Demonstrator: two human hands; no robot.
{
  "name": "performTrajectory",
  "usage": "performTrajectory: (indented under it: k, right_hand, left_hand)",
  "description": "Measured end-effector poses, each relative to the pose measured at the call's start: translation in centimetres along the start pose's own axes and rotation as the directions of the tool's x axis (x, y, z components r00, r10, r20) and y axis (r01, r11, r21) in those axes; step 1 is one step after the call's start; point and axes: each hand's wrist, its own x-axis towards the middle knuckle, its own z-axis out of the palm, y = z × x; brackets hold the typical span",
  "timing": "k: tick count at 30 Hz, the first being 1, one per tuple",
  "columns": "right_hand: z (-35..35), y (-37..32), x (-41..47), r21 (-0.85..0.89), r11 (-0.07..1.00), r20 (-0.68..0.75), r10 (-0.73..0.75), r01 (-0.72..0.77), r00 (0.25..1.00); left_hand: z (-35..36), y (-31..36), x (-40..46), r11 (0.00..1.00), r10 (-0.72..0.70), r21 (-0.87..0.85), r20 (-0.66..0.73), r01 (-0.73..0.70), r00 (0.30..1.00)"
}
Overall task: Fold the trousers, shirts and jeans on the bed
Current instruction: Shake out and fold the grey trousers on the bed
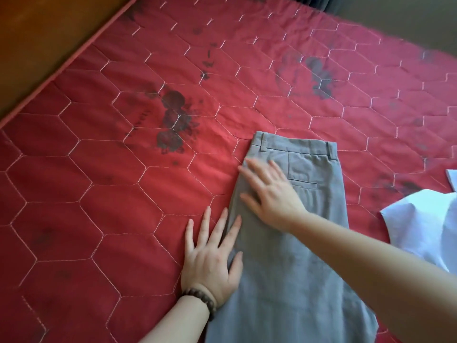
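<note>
Grey trousers (pixel 291 256) lie flat on the bed, folded lengthwise so one leg sits over the other, the waistband at the far end and the legs running toward the person and out of view at the near edge. A welt back pocket and belt loops face up near the waistband.

Both hands are on the garment's left side. The right hand (pixel 272 194) reaches across from the right and lies palm down on the upper part of the cloth, just below the waistband and beside the pocket; its fingers (pixel 254 169) are straight and spread apart, pressing flat, curled round nothing. They look slightly blurred. The left hand (pixel 212 258) lies lower down, straddling the left edge: thumb and index finger rest on the grey cloth, while the other fingers (pixel 205 224) lie on the bed beside it. These too are straight and spread, gripping nothing. A dark beaded bracelet (pixel 201 300) circles the left wrist.

Under everything is a red quilted cover (pixel 99 194) stitched in pale hexagons with dark floral blotches. A white garment (pixel 425 224) lies crumpled to the right of the trousers, apart from them, partly behind the right forearm. A brown wooden surface (pixel 49 33) runs along the bed's far left side.
</note>
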Motion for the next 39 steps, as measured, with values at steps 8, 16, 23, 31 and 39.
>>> performTrajectory:
  k: [8,16,23,31,39]
  right_hand:
    - [-1.6,9.4,-2.3,-0.242,0.670,-0.052,0.713,-0.702,0.699]
    - [-1.0,5.6,-12.7,-0.271,0.644,0.001,0.743,-0.715,0.669]
    - [1.7,-7.2,-15.5,-0.048,0.929,0.123,0.371,-0.368,0.921]
    - [1.0,-6.9,-26.1,-0.266,0.561,-0.014,0.811,-0.784,0.585]
    - [3.1,-20.5,-35.8,-0.119,0.750,0.136,0.661,-0.650,0.738]
  left_hand:
    - [0.2,0.1,0.1,0.999,-0.010,0.051,-0.007,0.010,1.000]
    - [0.1,0.4,0.0,0.998,-0.019,0.056,-0.030,0.021,0.999]
    - [-0.2,2.5,-1.3,0.987,-0.010,0.162,0.058,0.001,0.998]
    - [1.4,3.8,-8.5,0.923,0.046,0.374,0.126,-0.090,0.991]
    - [2.7,5.2,-22.4,0.942,0.152,0.263,0.215,-0.207,0.965]
